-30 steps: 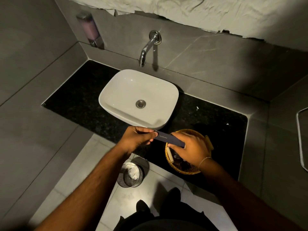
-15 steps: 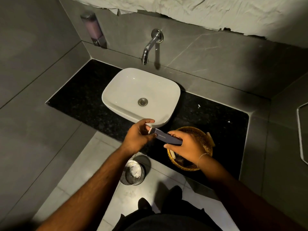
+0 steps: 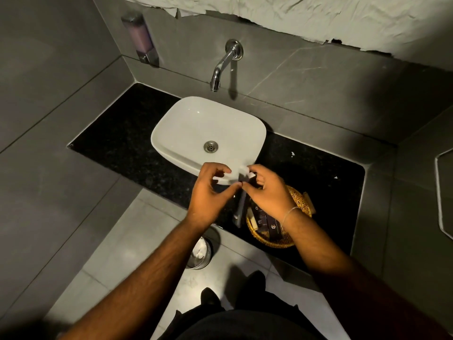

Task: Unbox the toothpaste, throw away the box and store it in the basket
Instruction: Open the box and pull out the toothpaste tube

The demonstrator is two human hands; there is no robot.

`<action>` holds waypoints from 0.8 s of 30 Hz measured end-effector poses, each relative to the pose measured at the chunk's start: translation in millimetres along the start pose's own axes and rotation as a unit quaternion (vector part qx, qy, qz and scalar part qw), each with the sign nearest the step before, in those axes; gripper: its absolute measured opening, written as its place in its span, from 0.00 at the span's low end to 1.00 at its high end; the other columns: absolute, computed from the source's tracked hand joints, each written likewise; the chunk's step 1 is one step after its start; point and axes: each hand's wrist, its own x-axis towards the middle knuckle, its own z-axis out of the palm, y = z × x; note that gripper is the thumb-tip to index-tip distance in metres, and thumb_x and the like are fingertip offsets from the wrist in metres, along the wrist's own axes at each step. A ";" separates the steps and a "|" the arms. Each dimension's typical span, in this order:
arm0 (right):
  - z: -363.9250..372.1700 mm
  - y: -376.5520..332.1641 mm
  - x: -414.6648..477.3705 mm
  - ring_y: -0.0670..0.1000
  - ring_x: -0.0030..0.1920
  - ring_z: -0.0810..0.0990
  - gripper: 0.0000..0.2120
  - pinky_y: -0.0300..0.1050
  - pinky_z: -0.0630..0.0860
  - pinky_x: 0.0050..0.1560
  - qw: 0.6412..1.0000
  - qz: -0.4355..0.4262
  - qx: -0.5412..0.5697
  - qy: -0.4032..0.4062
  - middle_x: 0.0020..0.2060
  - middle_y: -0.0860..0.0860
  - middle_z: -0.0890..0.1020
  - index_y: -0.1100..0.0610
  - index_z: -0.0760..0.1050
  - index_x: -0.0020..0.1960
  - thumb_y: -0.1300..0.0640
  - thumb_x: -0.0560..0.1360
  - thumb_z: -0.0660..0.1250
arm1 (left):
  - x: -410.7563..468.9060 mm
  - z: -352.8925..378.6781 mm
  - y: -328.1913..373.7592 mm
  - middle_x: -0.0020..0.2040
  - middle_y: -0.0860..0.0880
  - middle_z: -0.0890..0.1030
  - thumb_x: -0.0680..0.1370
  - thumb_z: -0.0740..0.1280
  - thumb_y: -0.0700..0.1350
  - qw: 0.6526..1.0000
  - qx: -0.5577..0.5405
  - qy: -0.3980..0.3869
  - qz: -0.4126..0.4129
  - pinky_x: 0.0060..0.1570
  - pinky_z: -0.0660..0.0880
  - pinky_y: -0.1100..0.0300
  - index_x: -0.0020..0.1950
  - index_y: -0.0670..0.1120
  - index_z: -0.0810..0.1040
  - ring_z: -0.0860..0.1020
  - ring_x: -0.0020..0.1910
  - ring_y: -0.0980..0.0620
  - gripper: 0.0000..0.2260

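Observation:
The dark toothpaste box [image 3: 240, 204] hangs upright in front of the sink's near edge, its lower end down by the counter edge. A pale flap [image 3: 245, 171] stands open at its top. My right hand [image 3: 268, 196] pinches the box near the top. My left hand [image 3: 210, 192] is close beside it, with the thumb touching the box top and the forefinger raised by the flap. The woven basket [image 3: 305, 207] sits on the black counter under my right wrist and holds several dark boxes [image 3: 267, 223]. No tube is visible.
The white sink basin [image 3: 208, 123] with a chrome tap [image 3: 221, 67] stands behind my hands. A round metal bin [image 3: 201, 253] with white paper in it sits on the floor below the counter edge. A soap dispenser [image 3: 141, 38] hangs on the back-left wall.
The box has swung from lying level between my hands to hanging upright from my right hand. Its top flap has come open. Both hands rose toward the sink.

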 end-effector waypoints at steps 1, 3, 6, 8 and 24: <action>-1.2 -3.2 0.2 0.47 0.58 0.86 0.16 0.44 0.84 0.57 0.998 0.019 0.061 0.013 0.56 0.48 0.88 0.50 0.80 0.63 0.60 0.76 0.75 | -2.8 -2.3 -2.6 0.62 0.53 0.81 0.75 0.82 0.50 0.999 -0.011 -0.010 -0.035 0.61 0.81 0.51 0.64 0.52 0.80 0.81 0.62 0.51 0.21; -5.9 -9.2 -1.8 0.48 0.54 0.88 0.13 0.41 0.85 0.48 0.979 0.085 0.183 0.039 0.50 0.48 0.90 0.52 0.82 0.60 0.59 0.76 0.76 | -10.1 -10.0 -7.8 0.68 0.56 0.79 0.72 0.82 0.61 0.993 -0.018 -0.072 -0.089 0.66 0.80 0.57 0.72 0.58 0.76 0.80 0.67 0.55 0.31; -14.7 -9.3 -5.2 0.52 0.51 0.90 0.14 0.39 0.85 0.44 0.930 0.161 0.324 0.070 0.50 0.51 0.90 0.57 0.82 0.60 0.59 0.75 0.77 | -21.1 -25.0 -14.9 0.67 0.56 0.83 0.71 0.83 0.60 0.986 0.023 -0.125 -0.103 0.69 0.80 0.54 0.73 0.57 0.78 0.83 0.66 0.57 0.32; -18.6 -7.1 -7.8 0.53 0.51 0.90 0.16 0.40 0.85 0.45 0.898 0.196 0.386 0.080 0.52 0.56 0.90 0.60 0.82 0.60 0.60 0.75 0.78 | -24.1 -36.0 -18.2 0.61 0.54 0.88 0.74 0.83 0.46 0.986 -0.018 -0.115 -0.122 0.67 0.82 0.48 0.68 0.50 0.83 0.86 0.61 0.57 0.23; 41.3 4.4 -14.9 0.49 0.29 0.87 0.16 0.39 0.85 0.32 0.770 0.419 0.477 -0.063 0.32 0.57 0.87 0.63 0.81 0.44 0.52 0.83 0.65 | 14.8 -56.6 66.0 0.56 0.40 0.86 0.80 0.77 0.43 0.990 -0.100 -0.093 -0.019 0.62 0.83 0.40 0.62 0.39 0.86 0.86 0.57 0.37 0.12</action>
